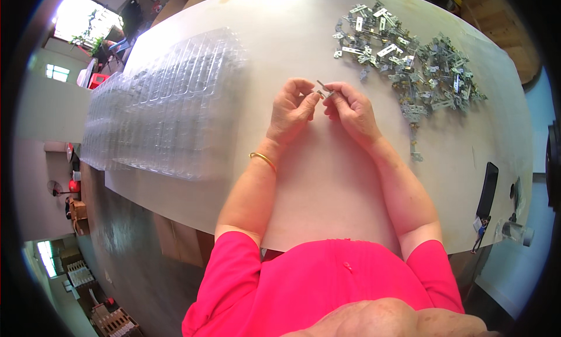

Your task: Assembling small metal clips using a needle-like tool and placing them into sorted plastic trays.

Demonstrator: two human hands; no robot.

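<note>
Both my hands meet over the middle of the table (327, 191), thumbs and forefingers pinched together. Between them is a small metal part (325, 91), with a thin piece sticking up past the fingertips; its exact kind is too small to make out. My left hand (292, 110), below a gold bangle (263, 160) on the wrist, grips its left side. My right hand (354, 112) grips its right side. To the right of my hands lies a spread heap of small metal brackets (409, 65), some with a few brass-coloured bits among them.
Stacked clear plastic trays (169, 103) cover the table's left side. Near the right edge lie a black phone (487, 191), keys (480, 229) and a clear bottle (514, 233) on its side. A wooden round stool top (502, 33) stands beyond the far right edge.
</note>
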